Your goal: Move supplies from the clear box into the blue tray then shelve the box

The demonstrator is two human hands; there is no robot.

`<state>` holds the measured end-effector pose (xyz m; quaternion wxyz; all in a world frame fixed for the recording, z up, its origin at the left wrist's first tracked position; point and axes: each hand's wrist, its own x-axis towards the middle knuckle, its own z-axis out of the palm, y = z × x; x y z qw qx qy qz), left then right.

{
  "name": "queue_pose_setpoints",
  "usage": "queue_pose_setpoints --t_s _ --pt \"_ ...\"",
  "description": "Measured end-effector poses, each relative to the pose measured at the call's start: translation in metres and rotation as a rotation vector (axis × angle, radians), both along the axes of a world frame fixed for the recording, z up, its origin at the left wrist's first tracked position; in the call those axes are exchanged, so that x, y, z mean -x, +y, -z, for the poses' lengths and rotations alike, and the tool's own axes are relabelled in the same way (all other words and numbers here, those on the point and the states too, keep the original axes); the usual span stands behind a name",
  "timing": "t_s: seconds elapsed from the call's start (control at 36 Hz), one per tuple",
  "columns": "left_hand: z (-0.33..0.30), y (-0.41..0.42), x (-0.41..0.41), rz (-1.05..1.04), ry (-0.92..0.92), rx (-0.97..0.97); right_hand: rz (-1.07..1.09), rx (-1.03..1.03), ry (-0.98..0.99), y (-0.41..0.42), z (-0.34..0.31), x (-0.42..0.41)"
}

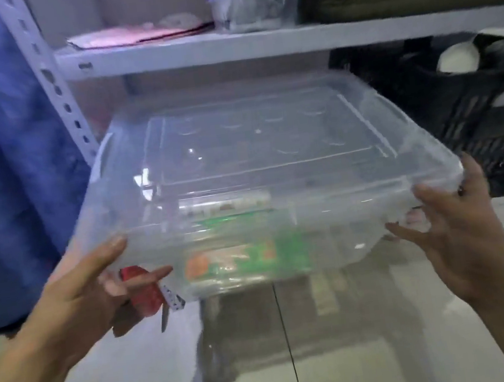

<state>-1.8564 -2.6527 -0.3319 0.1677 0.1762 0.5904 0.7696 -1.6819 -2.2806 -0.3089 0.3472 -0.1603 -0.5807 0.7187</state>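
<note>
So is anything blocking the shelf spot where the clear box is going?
Nothing visible blocks it. The clear box, held by the left hand and right hand, faces an open gap under the shelf board, left of the black crate.

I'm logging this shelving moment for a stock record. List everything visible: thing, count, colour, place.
clear box: one, transparent with lid on, held in the air before the shelf
green packet: one, green with orange print, inside the box at its near wall
red-handled tool: one, red, at the box's lower left corner by the fingers; blurred
shelf unit: one, pale grey metal, behind the box
pink flat item: one, pink, on the shelf board, left
clear tub: one, transparent, on the shelf board, middle
black crate: one, black, under the board, right
blue cloth: one, blue, far left
left hand: one, gripping the box's left side
right hand: one, gripping the box's right side
</note>
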Motion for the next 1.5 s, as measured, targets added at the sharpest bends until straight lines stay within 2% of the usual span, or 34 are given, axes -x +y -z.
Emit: queue_pose_setpoints --t_s 0.06,0.11,0.17,0.22,0.25,0.31,0.33,0.39,0.42,0.53,0.67,0.83,0.94,1.33,1.42,1.5 --pt "-0.017 0.021 0.008 -0.025 0.068 -0.018 0.063 -0.280 -0.116 -0.007 -0.010 0.015" --pt "-0.025 0.038 0.014 -0.090 0.087 -0.084 0.131 -0.543 -0.323 -0.014 -0.018 0.036" --pt "-0.023 0.054 0.022 -0.200 0.144 -0.073 0.217 -0.697 -0.525 -0.013 -0.018 0.051" --pt "-0.026 0.065 0.033 -0.406 0.276 0.009 0.175 -0.805 -0.624 -0.005 -0.022 0.066" --pt "-0.027 0.068 0.040 -0.541 0.391 0.139 0.145 -0.799 -0.625 0.001 -0.023 0.072" --pt "-0.025 0.073 0.054 -0.761 0.790 0.616 0.084 -0.748 -0.619 0.011 -0.026 0.084" --pt "-0.025 0.078 0.059 -0.792 0.988 0.815 0.071 -0.767 -0.632 0.015 -0.027 0.090" --pt "-0.025 0.092 0.067 -0.724 1.216 0.985 0.128 -0.870 -0.680 0.019 -0.025 0.103" --pt "-0.026 0.099 0.070 -0.706 1.240 0.992 0.169 -0.901 -0.671 0.021 -0.024 0.109" --pt "-0.039 0.117 0.095 -0.768 1.202 1.075 0.207 -0.941 -0.640 0.036 -0.026 0.140" --pt "-0.040 0.135 0.127 -0.695 1.110 1.255 0.120 -0.873 -0.721 0.052 -0.035 0.179" --pt "-0.040 0.152 0.148 -0.722 1.050 1.242 0.090 -0.859 -0.772 0.061 -0.038 0.204" --pt "-0.035 0.155 0.151 -0.737 1.078 1.214 0.122 -0.862 -0.766 0.066 -0.034 0.209" --pt "-0.018 0.159 0.157 -0.823 1.119 1.019 0.199 -0.786 -0.569 0.074 -0.015 0.217" --pt "-0.022 0.156 0.149 -0.764 1.069 1.088 0.109 -0.726 -0.604 0.071 -0.021 0.211" --pt "-0.044 0.148 0.137 -0.562 0.968 1.244 0.054 -0.744 -0.745 0.057 -0.034 0.194"
